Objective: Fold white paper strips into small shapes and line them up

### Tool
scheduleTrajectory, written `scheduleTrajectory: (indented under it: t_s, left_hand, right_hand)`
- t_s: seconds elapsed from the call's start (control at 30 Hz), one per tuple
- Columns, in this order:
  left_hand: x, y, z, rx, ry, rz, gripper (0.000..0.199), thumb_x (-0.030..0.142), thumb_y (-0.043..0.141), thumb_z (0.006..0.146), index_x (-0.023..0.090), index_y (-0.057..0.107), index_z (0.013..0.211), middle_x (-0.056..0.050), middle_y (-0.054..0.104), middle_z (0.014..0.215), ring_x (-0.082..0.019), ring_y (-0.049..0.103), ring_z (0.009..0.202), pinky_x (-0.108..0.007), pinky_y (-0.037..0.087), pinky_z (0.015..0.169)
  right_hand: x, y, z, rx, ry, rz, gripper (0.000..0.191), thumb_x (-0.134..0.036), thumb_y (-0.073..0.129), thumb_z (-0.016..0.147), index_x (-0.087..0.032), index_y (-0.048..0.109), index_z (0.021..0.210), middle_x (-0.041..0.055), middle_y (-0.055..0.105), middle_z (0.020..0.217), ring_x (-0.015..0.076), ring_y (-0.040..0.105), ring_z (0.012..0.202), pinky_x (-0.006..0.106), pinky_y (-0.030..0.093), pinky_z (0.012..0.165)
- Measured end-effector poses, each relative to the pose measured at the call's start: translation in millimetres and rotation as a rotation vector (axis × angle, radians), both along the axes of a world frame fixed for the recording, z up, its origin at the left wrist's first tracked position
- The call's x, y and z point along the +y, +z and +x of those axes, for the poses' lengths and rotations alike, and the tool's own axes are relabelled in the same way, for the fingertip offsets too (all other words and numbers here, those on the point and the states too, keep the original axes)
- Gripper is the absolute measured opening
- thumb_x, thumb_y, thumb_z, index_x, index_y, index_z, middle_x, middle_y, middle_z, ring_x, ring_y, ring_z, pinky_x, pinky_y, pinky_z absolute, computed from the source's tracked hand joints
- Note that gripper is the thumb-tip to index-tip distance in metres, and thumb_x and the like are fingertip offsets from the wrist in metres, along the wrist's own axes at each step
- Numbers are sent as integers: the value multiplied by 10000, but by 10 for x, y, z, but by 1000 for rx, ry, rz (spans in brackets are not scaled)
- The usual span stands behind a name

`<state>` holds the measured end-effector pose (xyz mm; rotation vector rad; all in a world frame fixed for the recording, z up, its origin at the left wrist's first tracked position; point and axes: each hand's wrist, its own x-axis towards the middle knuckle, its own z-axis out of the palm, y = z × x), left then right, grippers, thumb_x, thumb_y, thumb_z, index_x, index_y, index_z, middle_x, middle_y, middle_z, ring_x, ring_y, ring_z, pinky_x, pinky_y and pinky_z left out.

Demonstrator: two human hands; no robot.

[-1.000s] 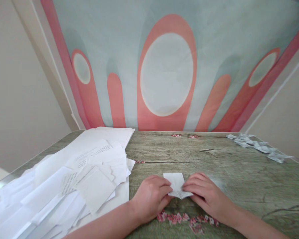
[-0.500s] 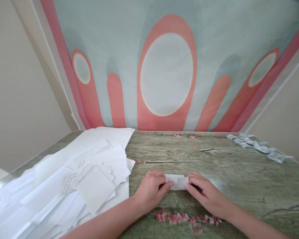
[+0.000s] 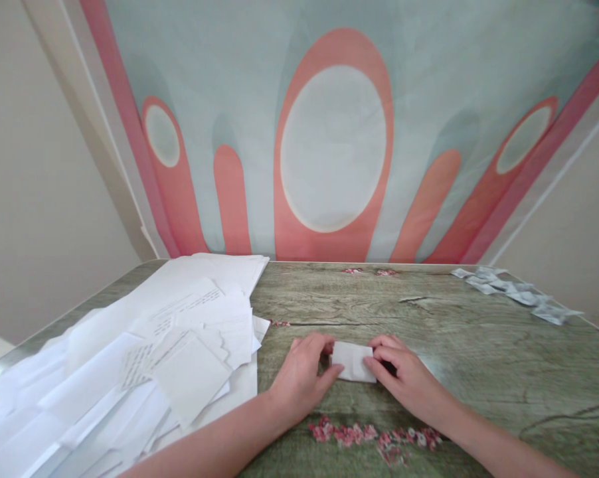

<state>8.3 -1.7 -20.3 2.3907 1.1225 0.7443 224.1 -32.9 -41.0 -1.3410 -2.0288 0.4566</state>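
Note:
A small folded piece of white paper (image 3: pixel 353 362) is between my two hands, just above or on the wood-patterned table (image 3: pixel 359 305). My left hand (image 3: pixel 304 372) pinches its left edge, thumb in front and fingers behind. On the right edge, my right hand (image 3: pixel 404 375) holds it with thumb and fingertips. Whether the paper touches the tabletop cannot be made out.
Loose white sheets, some printed, lie in a large pile (image 3: pixel 180 345) on the left. Several small folded paper pieces (image 3: pixel 516 292) sit in a row at the back right. Behind the table stands a patterned wall panel (image 3: pixel 329 245).
The paper now shows a taller, flatter face, and the overlapping flap seen before is no longer visible. Both hands have shifted slightly, with their fingers regripped at its edges.

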Motion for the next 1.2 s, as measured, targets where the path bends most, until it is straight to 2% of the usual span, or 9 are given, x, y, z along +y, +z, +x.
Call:
scheduleTrajectory:
  t_s: [0.07, 0.1, 0.2, 0.27, 0.37, 0.6, 0.9, 1.1, 1.2]
  left_hand:
    - [-21, 5, -7, -7, -11, 37, 421, 184, 624, 760, 188, 487, 1158, -52, 586, 1011, -193, 549, 917, -347, 442, 807]
    - [-33, 13, -10, 12, -31, 69, 448, 175, 617, 766, 204, 472, 1190, -67, 562, 1092, -204, 531, 984, -369, 434, 845]
    - [-65, 40, -13, 111, -126, 203, 345, 177, 578, 812, 245, 528, 1147, -61, 481, 1277, -232, 433, 1169, -424, 372, 950]
    - [-78, 43, -9, 169, -205, 275, 296, 202, 549, 845, 242, 539, 1138, -44, 479, 1308, -230, 406, 1213, -429, 342, 989]
    - [-84, 14, 1, 218, -281, 331, 278, 239, 528, 867, 217, 535, 1144, -47, 537, 1259, -214, 468, 1171, -405, 349, 1000]
    - [-85, -43, 17, 280, -309, 348, 215, 178, 472, 890, 197, 536, 1095, -43, 621, 1123, -167, 579, 1028, -375, 378, 979]
    - [-102, -9, 5, 347, -333, 349, 187, 145, 478, 872, 191, 548, 1039, -38, 629, 1077, -156, 577, 1012, -337, 375, 981]
    - [-104, -13, -2, 356, -337, 332, 226, 158, 500, 865, 188, 536, 1086, -35, 621, 1105, -161, 560, 1043, -330, 377, 984]
    - [-110, 0, 1, 359, -337, 317, 222, 146, 490, 868, 181, 542, 1081, -38, 625, 1099, -161, 562, 1039, -328, 379, 982]
  right_hand:
    - [9, -12, 3, -12, -5, 9, 266, -263, 457, 890, -192, 509, 639, 31, 553, 801, 166, 520, 779, 318, 442, 686]
    - [13, -19, 4, -17, -5, 12, 261, -262, 458, 888, -193, 507, 640, 31, 552, 800, 169, 520, 780, 320, 441, 686]
    - [22, -38, 5, -36, -4, 17, 265, -269, 453, 889, -199, 498, 638, 29, 547, 796, 175, 524, 786, 324, 442, 696]
    - [24, -38, 0, -51, -8, 14, 274, -285, 448, 891, -201, 498, 635, 27, 545, 794, 178, 527, 791, 325, 442, 706]
    - [21, -18, -14, -52, -14, 9, 277, -295, 447, 893, -200, 498, 638, 26, 543, 796, 176, 520, 786, 325, 439, 709]
    - [11, 15, -33, -61, 0, -29, 244, -254, 460, 894, -197, 503, 660, 22, 532, 825, 173, 499, 813, 326, 415, 730]
    - [16, 7, -29, -30, 0, -42, 236, -297, 432, 913, -198, 504, 711, 27, 539, 819, 180, 493, 814, 332, 407, 742]
    - [-7, -4, -17, 25, -46, -32, 134, -312, 459, 897, -203, 527, 859, 38, 542, 879, 187, 501, 835, 324, 421, 739]
    - [-8, -7, -13, 28, -38, -30, 147, -313, 454, 899, -205, 551, 875, 46, 552, 904, 196, 508, 873, 332, 424, 770]
